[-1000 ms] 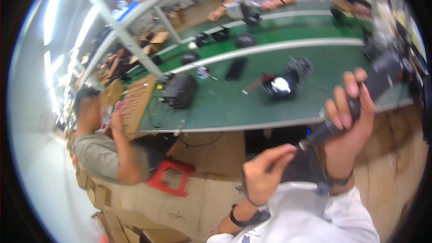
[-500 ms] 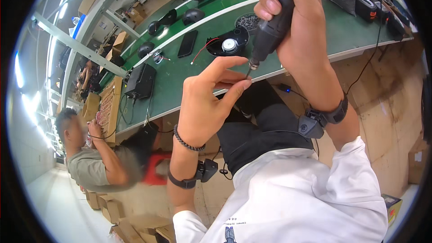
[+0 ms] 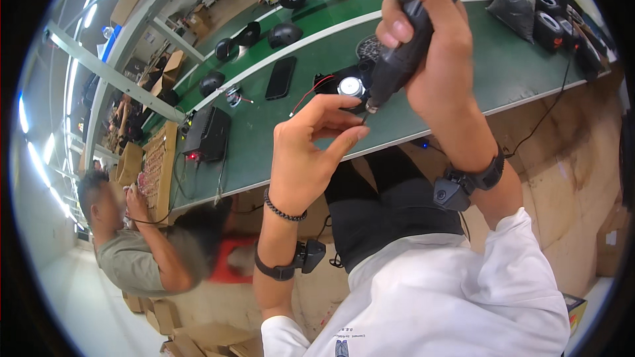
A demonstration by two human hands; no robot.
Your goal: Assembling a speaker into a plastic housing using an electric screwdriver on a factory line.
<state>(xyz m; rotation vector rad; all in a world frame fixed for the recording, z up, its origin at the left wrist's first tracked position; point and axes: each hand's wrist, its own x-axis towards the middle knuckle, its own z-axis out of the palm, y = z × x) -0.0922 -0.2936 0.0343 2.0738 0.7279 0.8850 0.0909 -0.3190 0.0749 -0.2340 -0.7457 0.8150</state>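
Observation:
My right hand (image 3: 442, 49) grips a black electric screwdriver (image 3: 399, 63), its thin bit tilted down to the left over the bench's near edge. My left hand (image 3: 305, 149) is at the bit's tip, thumb and fingers apart on either side of it; nothing shows held there. Beyond the fingertips lies a round black housing (image 3: 323, 84) with a silver speaker (image 3: 350, 86) and a red wire (image 3: 311, 94). A dish of small screws (image 3: 368, 47) is behind the screwdriver and partly hidden by it.
On the green bench (image 3: 258, 132) are a black phone (image 3: 281, 78), a black power box (image 3: 207, 133) and several black domed shells (image 3: 284, 36). At the right are a bag of dark parts (image 3: 513, 10) and round black-and-white parts (image 3: 548, 26). A co-worker (image 3: 142, 251) sits at the left.
My left thumb and fingers have spread slightly apart around the bit. The screwdriver has shifted a little lower, and the view has tilted so the bench sits lower in the picture.

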